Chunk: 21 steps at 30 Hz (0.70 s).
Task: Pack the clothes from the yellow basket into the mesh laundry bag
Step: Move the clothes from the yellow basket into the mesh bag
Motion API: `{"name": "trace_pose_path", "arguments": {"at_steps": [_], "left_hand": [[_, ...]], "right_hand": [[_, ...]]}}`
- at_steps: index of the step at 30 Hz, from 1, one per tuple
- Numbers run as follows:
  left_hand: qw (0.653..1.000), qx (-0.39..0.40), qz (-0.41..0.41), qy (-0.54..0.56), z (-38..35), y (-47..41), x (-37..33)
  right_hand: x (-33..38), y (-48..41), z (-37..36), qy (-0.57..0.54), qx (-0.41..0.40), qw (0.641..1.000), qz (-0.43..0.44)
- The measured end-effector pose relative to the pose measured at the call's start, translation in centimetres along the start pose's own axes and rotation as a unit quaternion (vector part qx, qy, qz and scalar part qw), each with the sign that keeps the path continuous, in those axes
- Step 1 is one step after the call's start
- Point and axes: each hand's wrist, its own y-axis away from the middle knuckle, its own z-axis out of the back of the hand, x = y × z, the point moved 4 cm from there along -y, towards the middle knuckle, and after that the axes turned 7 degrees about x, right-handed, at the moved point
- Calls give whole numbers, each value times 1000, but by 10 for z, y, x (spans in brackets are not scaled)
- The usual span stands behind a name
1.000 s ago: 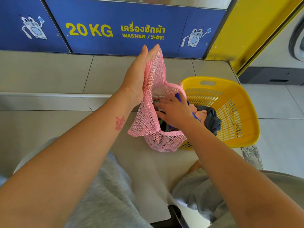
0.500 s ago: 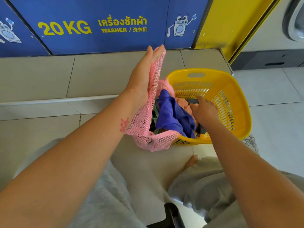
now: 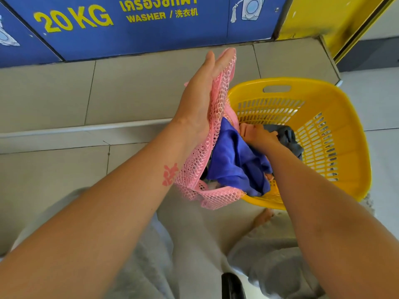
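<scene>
Meanwhile, left hand (image 3: 198,100) holds the pink mesh laundry bag (image 3: 207,156) open just left of the yellow slatted plastic basket (image 3: 345,130), where right hand (image 3: 262,138) grips a grey garment (image 3: 288,138).

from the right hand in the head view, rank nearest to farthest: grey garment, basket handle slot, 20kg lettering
1. Grey garment: in the right hand's grasp, inside the yellow basket.
2. Handle slot: on the basket's far rim, beyond the hand.
3. 20KG lettering: on the blue panel, far upper left.
</scene>
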Motion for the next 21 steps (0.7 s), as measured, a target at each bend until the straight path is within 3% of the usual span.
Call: {"name": "trace_pose_path", "arguments": {"at_steps": [9,12,15,17,21], "left_hand": [[1000,-9,1,-6,7,0,-4],[1000,-10,2,5,8,3,-8],[1000,-12,-1,11,6,11,-13],[1000,-10,-6,8,5,18,-16],[1000,-18,-9,-7,4,34,-26]], "right_hand": [[-19,-11,-22,-4,35,992,-120],[-29,-19,-23,-46,48,993,-102],[-55,-45,-15,-99,-10,992,-79],[-42,-5,6,-155,-71,984,-51],[-35,67,28,-285,-203,937,-11]]}}
